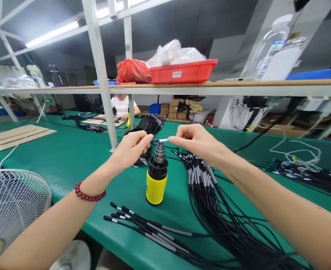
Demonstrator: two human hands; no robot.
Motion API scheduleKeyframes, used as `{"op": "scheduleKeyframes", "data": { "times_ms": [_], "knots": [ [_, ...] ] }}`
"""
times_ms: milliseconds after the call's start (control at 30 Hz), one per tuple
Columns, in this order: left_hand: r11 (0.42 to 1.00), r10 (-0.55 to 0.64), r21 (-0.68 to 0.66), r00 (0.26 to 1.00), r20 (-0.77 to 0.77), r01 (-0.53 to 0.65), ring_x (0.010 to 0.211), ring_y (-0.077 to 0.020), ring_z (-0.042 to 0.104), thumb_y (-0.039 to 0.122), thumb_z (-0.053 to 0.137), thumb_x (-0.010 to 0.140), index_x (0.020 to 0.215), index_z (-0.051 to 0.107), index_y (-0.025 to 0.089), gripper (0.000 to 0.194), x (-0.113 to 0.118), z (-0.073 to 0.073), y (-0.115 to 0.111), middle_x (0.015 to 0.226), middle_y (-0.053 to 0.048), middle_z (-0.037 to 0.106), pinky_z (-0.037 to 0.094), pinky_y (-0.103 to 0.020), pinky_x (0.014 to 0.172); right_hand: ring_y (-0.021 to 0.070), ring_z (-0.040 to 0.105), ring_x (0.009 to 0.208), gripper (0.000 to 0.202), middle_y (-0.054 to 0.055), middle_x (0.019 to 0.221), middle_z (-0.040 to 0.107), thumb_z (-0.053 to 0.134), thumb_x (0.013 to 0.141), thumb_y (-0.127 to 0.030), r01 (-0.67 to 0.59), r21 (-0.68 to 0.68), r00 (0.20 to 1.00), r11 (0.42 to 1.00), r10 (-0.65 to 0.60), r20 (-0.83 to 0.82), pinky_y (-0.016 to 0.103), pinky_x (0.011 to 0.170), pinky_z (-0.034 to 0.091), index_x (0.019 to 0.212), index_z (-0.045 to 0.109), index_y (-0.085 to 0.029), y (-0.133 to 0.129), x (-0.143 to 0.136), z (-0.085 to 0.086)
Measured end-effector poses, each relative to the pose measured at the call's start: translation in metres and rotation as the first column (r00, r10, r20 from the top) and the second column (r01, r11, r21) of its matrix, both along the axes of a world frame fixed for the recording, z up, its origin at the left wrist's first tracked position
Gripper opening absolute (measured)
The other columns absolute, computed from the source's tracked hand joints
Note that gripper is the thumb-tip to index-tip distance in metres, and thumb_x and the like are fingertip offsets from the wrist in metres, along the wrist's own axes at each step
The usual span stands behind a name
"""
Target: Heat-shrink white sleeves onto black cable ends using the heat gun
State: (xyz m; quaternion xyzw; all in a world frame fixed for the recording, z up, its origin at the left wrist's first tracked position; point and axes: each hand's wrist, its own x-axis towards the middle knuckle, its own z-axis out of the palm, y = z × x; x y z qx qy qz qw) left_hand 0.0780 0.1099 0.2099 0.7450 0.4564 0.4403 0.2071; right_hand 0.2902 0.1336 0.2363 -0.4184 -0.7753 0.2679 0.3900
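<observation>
My left hand (pixel 134 148) pinches the black end of a thin cable (pixel 155 140). From the right, my right hand (pixel 195 140) grips the white sleeve (pixel 163 140) on that same cable, fingers pressed together. The white part lies just above the metal nozzle (pixel 159 153) of a yellow and black heat tool (pixel 156 183) that stands upright. Right of the tool spreads a large bundle of black cables (pixel 207 198) with grey and white sleeves. Several separate cables (pixel 154 230) lie nearer the front edge.
A white fan (pixel 13 202) stands at the left. Behind are a coil of black cables (pixel 151 125), a shelf post (pixel 102 75) and a seated person (pixel 122 105). A red tray (pixel 183 73) rests on the shelf. More cables (pixel 308 176) lie on the green table (pixel 78 161) at the right.
</observation>
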Motion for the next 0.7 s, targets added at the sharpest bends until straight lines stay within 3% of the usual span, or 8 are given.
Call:
{"op": "scheduleKeyframes", "data": {
  "times_ms": [700],
  "knots": [
    [0.999, 0.030, -0.032, 0.999, 0.038, -0.029, 0.057, -0.0104, 0.043, 0.048, 0.049, 0.095, 0.063, 0.045, 0.020, 0.043, 0.003, -0.006, 0.024, 0.060, 0.004, 0.049, 0.034, -0.025, 0.057, 0.0105, 0.027, 0.055, 0.042, -0.007, 0.054, 0.033, 0.070, 0.071, -0.048, 0.069, -0.074, 0.996, 0.995, -0.074, -0.058, 0.028, 0.053, 0.017, 0.057, 0.041, -0.021, 0.023, -0.002, -0.016]
  ]
}}
